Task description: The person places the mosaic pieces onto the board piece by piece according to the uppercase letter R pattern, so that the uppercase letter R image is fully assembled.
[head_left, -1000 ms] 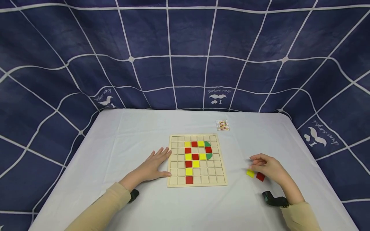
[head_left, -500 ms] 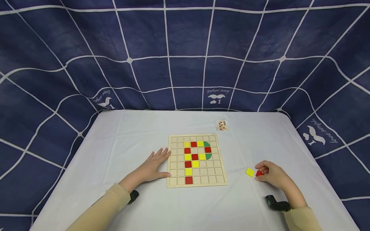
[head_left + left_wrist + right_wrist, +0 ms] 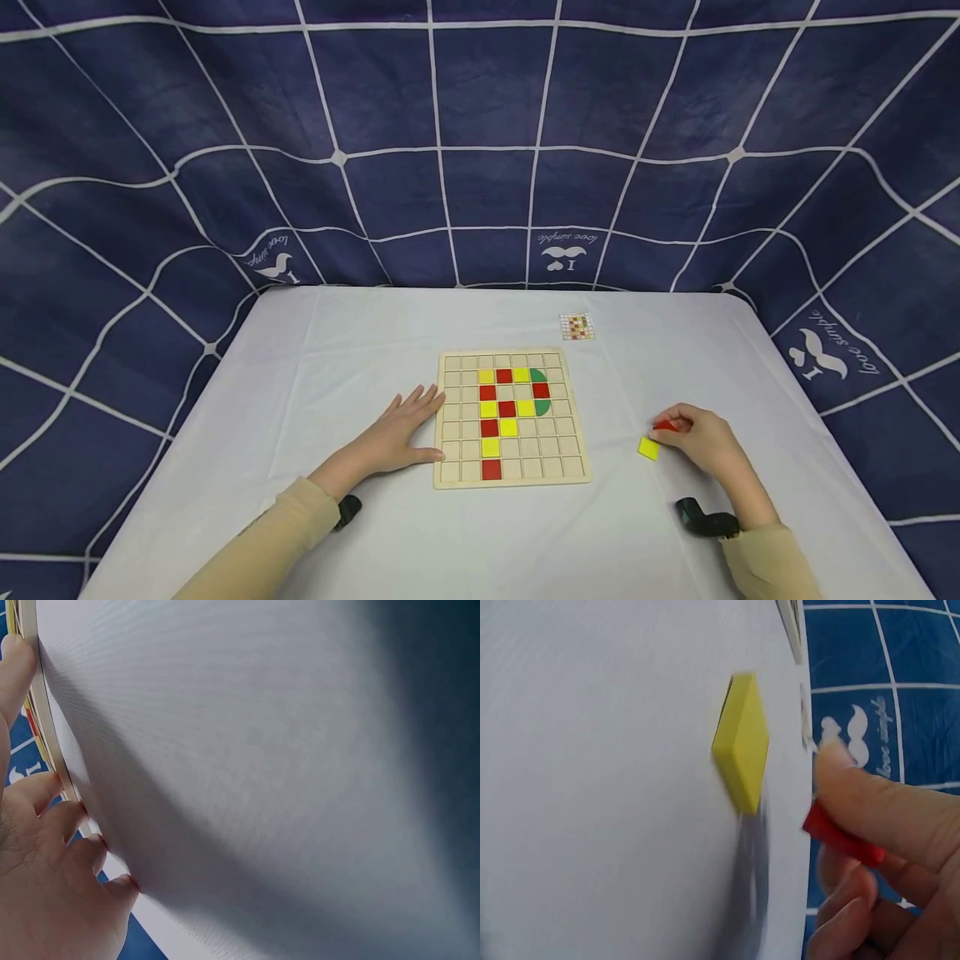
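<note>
Between thumb and fingers my right hand (image 3: 701, 435) pinches a red square tile (image 3: 841, 836), held above the cloth in the right wrist view. Just beside that hand a yellow square tile (image 3: 648, 448) lies flat on the table. My left hand (image 3: 397, 429) rests against the left edge of a wooden grid board (image 3: 555, 446), its fingers spread and touching the rim. Red and yellow square tiles fill several cells of the board, and two green rounded tiles (image 3: 542, 407) sit at the right of the pattern.
A small printed pattern card (image 3: 577, 326) lies behind the board. White cloth covers the table (image 3: 360, 333), and a dark blue curtain (image 3: 480, 183) with white grid lines stands around its back and sides.
My right hand has picked up the red tile from beside the yellow one and moved it slightly up and left. The left hand stays at the board's edge.
</note>
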The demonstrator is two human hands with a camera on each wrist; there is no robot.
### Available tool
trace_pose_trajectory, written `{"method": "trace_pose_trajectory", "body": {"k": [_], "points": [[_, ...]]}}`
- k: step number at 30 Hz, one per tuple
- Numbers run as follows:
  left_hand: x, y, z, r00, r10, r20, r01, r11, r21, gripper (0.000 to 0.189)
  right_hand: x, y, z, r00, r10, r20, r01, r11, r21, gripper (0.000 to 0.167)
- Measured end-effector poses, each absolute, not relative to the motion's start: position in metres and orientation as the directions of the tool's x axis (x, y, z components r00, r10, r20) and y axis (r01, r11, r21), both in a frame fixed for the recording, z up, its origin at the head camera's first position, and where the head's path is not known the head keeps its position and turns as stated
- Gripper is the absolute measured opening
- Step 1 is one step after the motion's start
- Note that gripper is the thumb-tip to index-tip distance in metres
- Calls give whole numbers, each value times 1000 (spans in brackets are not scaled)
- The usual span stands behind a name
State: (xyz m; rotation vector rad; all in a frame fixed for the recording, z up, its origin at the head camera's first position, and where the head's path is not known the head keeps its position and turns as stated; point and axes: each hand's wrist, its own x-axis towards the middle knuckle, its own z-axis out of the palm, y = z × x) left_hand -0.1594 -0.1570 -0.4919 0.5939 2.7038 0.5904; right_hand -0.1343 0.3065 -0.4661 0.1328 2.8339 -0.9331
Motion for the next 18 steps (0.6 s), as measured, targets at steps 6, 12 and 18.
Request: {"method": "trace_pose_trajectory", "body": {"k": [6, 12, 18], "points": [[-159, -157, -492, -865, 457, -207, 329, 829, 453, 97, -146, 276, -466, -985, 66, -157, 158, 686, -710, 29], [-159, -157, -491, -864, 461, -205, 335, 828, 450, 97, -151, 235, -469, -975, -18, -221, 182, 509, -841, 31], [-159, -157, -491, -863, 464, -203, 338, 826, 451, 97, -152, 200, -476, -971, -56, -234, 182, 465, -866, 24]]}}
